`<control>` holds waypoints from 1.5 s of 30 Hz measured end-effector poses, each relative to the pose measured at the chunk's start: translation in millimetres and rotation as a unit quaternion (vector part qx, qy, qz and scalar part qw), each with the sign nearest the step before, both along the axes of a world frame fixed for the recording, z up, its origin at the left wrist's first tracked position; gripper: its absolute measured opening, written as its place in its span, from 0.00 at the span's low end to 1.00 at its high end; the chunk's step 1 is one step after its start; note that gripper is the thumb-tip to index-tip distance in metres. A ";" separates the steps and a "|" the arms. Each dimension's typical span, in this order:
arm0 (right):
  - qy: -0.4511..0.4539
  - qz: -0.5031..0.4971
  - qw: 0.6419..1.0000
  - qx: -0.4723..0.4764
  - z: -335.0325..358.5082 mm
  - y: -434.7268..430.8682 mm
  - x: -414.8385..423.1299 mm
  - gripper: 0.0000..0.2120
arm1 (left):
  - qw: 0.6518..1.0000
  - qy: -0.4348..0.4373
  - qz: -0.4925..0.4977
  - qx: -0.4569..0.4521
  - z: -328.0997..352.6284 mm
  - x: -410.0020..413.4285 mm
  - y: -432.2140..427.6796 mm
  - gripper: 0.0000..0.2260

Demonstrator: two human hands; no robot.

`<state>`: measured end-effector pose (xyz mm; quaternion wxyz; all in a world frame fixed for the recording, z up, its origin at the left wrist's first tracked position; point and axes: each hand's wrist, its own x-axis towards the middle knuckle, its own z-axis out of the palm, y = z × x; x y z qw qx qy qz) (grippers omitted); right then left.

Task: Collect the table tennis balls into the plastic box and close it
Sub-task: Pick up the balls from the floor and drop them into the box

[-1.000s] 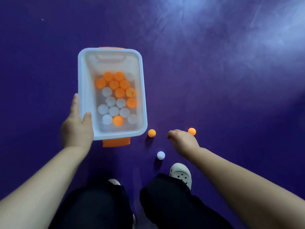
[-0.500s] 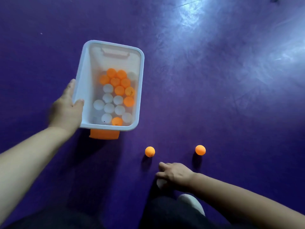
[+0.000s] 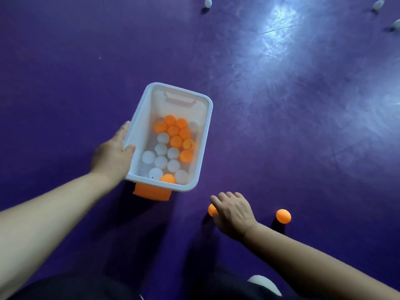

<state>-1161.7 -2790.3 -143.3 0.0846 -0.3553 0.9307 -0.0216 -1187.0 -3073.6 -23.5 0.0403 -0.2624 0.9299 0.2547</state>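
Two orange balls lie loose on the purple floor (image 3: 65, 61), to the near right of the plastic box (image 3: 203, 144). The left orange ball (image 3: 211, 210) is half hidden under the thumb side of the right hand (image 3: 233, 213). The fingers bend down over it, knuckles up; whether they pinch it cannot be told. The right orange ball (image 3: 283, 216) sits well apart from that hand, with bare floor all round it.

The box stands open with no lid, angled so its far end leans right. The left hand (image 3: 112, 154) grips its left rim, thumb hooked over the edge and fingers along the outer wall. Inside, a mixed heap of balls (image 3: 173, 146) covers the bottom, orange mostly far, white mostly near. An orange latch (image 3: 152, 192) juts from the near end.

Three white balls lie scattered at the far edge: one (image 3: 208, 2) at far centre and two more (image 3: 378, 5) (image 3: 396, 24) in the far right corner, across a wide stretch of open floor. A white shoe (image 3: 264, 282) shows at the near edge.
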 end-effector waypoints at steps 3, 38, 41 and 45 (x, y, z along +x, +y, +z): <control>-0.082 -0.034 0.991 0.101 -0.9 -12.7 -0.9 0.25 | 1.000 -0.004 -0.012 -0.005 1.3 4.7 -1.8 0.26; -0.097 -0.443 0.891 -0.027 -19.5 128.1 21.7 0.16 | 0.980 0.001 -0.200 -0.002 -15.9 -16.4 82.9 0.25; -0.057 -0.475 0.852 -0.213 -4.0 116.6 5.3 0.11 | 0.979 0.000 -0.203 0.001 -17.3 -18.4 87.2 0.26; 0.039 -0.409 0.789 -0.456 51.1 72.3 -39.0 0.16 | 0.979 -0.003 -0.202 0.005 -23.6 -26.1 87.4 0.26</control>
